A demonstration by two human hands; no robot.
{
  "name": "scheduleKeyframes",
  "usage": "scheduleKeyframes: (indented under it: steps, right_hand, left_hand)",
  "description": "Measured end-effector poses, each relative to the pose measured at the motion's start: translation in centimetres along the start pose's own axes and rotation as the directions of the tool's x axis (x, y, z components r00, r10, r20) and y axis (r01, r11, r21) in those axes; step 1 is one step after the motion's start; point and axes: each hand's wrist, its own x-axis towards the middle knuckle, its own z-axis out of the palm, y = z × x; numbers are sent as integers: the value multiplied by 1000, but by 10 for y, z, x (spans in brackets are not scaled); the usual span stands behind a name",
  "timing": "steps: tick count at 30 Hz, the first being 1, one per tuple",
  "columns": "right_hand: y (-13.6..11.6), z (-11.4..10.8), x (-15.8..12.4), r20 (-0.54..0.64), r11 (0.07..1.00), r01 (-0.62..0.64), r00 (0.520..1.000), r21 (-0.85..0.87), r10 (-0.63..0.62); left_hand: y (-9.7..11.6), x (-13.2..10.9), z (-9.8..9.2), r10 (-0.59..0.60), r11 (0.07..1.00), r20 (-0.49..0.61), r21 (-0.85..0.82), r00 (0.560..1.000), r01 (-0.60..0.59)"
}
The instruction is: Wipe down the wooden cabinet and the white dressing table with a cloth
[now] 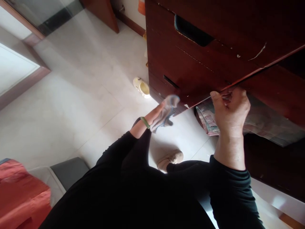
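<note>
My right hand (230, 111) is curled over the lower edge of a dark red-brown wooden drawer front (238, 41), fingers closed on it. Behind that edge lies folded patterned fabric (267, 124) inside the opened drawer. My left hand (158, 114) is lower and to the left, wrapped in a grey-blue cloth (165, 113) held against the front of the wooden chest (166, 57). A green bangle (145, 122) circles the left wrist. Both arms wear black sleeves.
Pale tiled floor (78, 89) spreads to the left. A cream slipper (141, 86) lies beside the chest, and my foot in a beige shoe (170, 159) stands below. A red cloth over a grey seat (21, 190) is at the lower left. A wood-framed glass door (26, 35) stands at the upper left.
</note>
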Motion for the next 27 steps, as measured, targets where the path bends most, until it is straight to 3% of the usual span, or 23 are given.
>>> scheduleKeyframes:
  steps: [2, 4, 8, 12, 16, 19, 21, 24, 27]
  right_hand:
    - [-1, 0, 0, 6, 1000, -20, 1000, 1, 20]
    - [-2, 1, 1, 13, 999, -36, 999, -7, 36]
    - [-1, 1, 1, 30, 998, -58, 998, 13, 58]
    - [0, 2, 1, 16, 998, -43, 999, 36, 43]
    - [-2, 3, 1, -12, 997, -54, 998, 55, 55]
    - [-4, 4, 1, -19, 996, -73, 997, 56, 75]
    - [-4, 4, 1, -19, 995, -82, 996, 60, 83]
    - [-4, 3, 1, -34, 996, -58, 998, 73, 60]
    - [-7, 4, 0, -64, 997, -21, 998, 74, 26]
  left_hand:
    - [-1, 1, 0, -64, 996, 73, -53, 995, 68]
    - [1, 0, -1, -115, 992, 54, -51, 992, 117]
    - [16, -4, -10, -80, 997, 23, 17, 996, 80]
    - [33, 3, -29, 39, 932, -164, 362, 986, 24]
    - [39, 17, -39, 79, 922, -288, 386, 954, 40]
    - [41, 22, -15, 167, 939, -478, 345, 862, 10]
    - [42, 23, 17, 231, 953, -487, 286, 842, -97]
    - [46, 26, 67, 437, 888, -382, 326, 815, -324]
    - [46, 37, 98, 569, 746, -85, 472, 818, -470]
